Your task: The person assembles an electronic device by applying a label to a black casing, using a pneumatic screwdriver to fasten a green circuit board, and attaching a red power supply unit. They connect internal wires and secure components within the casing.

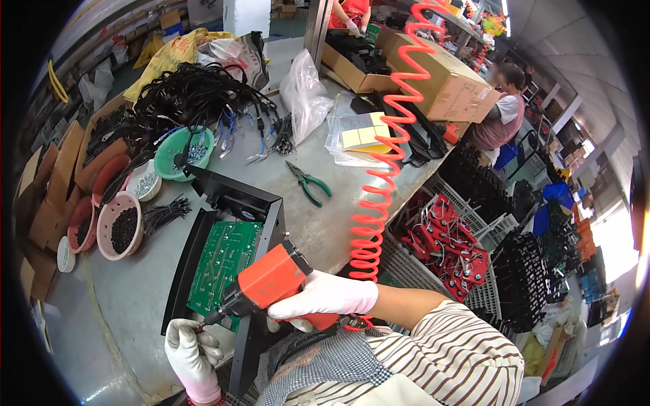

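My right hand (323, 296), in a white glove, grips a red pistol-shaped power driver (271, 276) with a dark nose. Its tip points down-left, close to the fingers of my left hand (191, 355). That hand is gloved too, its fingers curled and pinched at the bit's end; what they hold is too small to make out. Both hands are at the near end of an open black metal case (274, 220). A green circuit board (227, 257) lies inside the case, partly covered by the driver.
Green-handled pliers (311, 186) lie beyond the case. Bowls of small parts, including a pink basket (103, 230) and a green bowl (162, 161), stand left of black cables (196, 101). A red coiled hose (376, 203) hangs at right, before a crate of red parts (450, 243). Other people work farther back.
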Demonstrator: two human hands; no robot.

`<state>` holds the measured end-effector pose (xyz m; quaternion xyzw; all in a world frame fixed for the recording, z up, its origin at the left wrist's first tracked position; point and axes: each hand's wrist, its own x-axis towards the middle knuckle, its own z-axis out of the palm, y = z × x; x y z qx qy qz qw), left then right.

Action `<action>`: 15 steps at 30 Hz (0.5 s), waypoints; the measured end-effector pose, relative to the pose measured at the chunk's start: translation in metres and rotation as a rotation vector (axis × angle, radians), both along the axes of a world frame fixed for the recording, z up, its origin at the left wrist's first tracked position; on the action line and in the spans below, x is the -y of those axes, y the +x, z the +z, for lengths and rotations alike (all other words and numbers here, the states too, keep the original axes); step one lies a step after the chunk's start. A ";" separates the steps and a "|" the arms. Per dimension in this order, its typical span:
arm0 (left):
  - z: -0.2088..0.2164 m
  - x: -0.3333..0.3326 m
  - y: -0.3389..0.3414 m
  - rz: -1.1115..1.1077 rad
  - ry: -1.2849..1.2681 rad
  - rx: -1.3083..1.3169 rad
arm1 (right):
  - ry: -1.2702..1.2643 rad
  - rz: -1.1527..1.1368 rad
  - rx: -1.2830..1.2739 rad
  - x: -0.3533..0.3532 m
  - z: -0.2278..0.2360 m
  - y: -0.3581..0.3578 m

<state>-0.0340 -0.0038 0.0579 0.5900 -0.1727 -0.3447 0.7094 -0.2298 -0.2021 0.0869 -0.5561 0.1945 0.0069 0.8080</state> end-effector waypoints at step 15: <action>-0.001 -0.019 0.015 -0.184 0.074 0.114 | -0.243 -0.229 -0.117 -0.027 0.026 0.021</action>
